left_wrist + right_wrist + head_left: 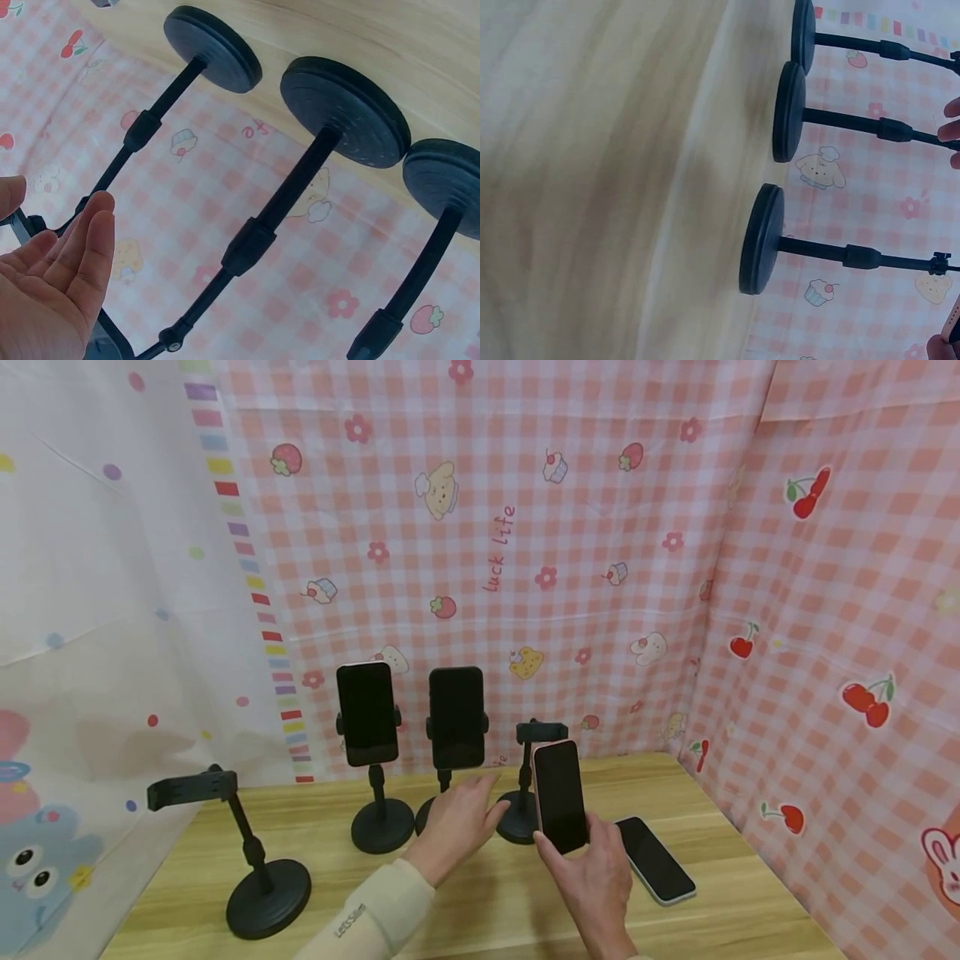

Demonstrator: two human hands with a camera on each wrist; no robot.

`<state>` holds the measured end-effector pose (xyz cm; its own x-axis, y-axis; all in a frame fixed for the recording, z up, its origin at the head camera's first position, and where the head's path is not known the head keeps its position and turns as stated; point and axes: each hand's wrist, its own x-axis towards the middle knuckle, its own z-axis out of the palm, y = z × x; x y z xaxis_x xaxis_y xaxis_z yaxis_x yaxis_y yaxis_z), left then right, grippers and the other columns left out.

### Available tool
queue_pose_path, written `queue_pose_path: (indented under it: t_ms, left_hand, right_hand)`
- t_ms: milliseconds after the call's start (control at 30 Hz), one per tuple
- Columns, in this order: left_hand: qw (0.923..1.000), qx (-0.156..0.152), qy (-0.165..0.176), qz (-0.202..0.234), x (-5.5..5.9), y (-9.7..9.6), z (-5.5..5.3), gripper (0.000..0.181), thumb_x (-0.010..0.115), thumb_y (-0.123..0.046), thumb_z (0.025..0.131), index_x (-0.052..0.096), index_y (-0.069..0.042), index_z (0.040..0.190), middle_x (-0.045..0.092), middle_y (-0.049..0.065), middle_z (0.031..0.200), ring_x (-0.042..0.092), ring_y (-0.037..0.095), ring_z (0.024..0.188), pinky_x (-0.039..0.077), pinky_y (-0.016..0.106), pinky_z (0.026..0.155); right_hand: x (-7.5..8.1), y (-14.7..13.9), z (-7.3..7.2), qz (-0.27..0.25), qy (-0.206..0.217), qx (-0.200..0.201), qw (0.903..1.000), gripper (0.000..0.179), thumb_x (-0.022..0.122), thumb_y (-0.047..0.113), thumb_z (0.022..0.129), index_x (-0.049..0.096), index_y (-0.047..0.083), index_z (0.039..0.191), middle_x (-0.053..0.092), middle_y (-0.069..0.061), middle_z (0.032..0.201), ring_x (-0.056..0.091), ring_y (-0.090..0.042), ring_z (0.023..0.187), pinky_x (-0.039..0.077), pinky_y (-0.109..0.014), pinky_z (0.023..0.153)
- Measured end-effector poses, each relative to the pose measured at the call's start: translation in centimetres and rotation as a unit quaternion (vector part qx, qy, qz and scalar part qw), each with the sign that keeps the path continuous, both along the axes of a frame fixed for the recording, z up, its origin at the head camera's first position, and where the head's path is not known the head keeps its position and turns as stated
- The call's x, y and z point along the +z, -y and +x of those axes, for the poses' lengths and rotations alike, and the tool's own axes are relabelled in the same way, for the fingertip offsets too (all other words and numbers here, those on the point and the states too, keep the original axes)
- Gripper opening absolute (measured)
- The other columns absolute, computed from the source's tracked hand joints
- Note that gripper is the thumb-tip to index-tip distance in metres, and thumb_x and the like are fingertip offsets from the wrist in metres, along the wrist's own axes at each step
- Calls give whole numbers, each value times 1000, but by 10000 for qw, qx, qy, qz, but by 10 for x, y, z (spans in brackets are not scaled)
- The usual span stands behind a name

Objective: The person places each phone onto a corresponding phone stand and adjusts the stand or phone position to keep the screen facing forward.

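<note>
My right hand [596, 881] grips the lower end of a smartphone [561, 797] with a dark screen and a pinkish edge, held upright. Behind that phone stands a black phone stand [542, 732] whose clamp holds nothing. My left hand [461, 818] reaches over the table, fingers extended and empty, between this stand and the middle one. In the left wrist view the left hand [56, 292] has its palm showing and its fingers loosely extended near the stand's clamp. Only the phone's corner and a fingertip of the right hand show at the right wrist view's edge.
Two stands at the back carry upright phones, one on the left [367, 714] and one in the middle [457, 718]. Another stand [192, 787] with nothing in its clamp is at front left. A phone [656, 860] lies flat on the wooden table [720, 877] at right. Patterned cloth hangs behind.
</note>
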<state>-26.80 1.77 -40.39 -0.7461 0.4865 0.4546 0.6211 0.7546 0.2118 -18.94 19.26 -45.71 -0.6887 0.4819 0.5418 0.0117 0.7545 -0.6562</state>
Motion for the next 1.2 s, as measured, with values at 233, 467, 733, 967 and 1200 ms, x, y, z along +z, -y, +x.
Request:
queue_pose_path:
  t_ms: [233, 467, 733, 967, 1200]
  left_hand:
    - [9999, -45, 73, 80, 4, -2, 1, 55, 62, -38, 98, 51, -10, 144, 64, 13, 130, 71, 26, 82, 58, 43, 71]
    - [9994, -118, 181, 252, 11, -5, 0, 53, 61, -37, 99, 51, -8, 142, 61, 16, 132, 69, 29, 96, 57, 47, 78]
    - [9993, -81, 229, 299, 17, -9, -2, 49, 62, -36, 98, 51, -9, 138, 65, 16, 120, 69, 27, 88, 57, 44, 75]
    - [9980, -166, 347, 507, 22, -10, -1, 47, 63, -33, 98, 52, -9, 138, 63, 16, 126, 69, 28, 96, 56, 45, 83]
    - [9972, -354, 179, 638, 27, -12, -1, 46, 61, -26, 100, 50, -6, 140, 62, 17, 126, 68, 29, 102, 55, 43, 86]
  right_hand:
    - [5, 1, -6, -54, -261, 9, 9996, 66, 87, 49, 69, 66, 3, 113, 57, -10, 92, 58, -27, 80, 47, -45, 64]
    - [14, 3, -12, -161, -310, 167, 9993, 67, 86, 49, 71, 66, 2, 115, 59, -11, 94, 58, -27, 82, 46, -46, 68]
    - [25, 5, -20, -475, -109, 402, 9980, 67, 82, 53, 74, 66, 6, 119, 58, -9, 97, 56, -26, 86, 45, -44, 72]
    - [33, 7, -26, -625, -87, 517, 9967, 70, 82, 56, 73, 66, 8, 122, 59, -8, 99, 57, -26, 87, 45, -43, 73]
    - [40, 9, -33, -658, -99, 574, 9961, 71, 81, 58, 74, 65, 7, 120, 59, -9, 100, 56, -26, 89, 44, -43, 73]
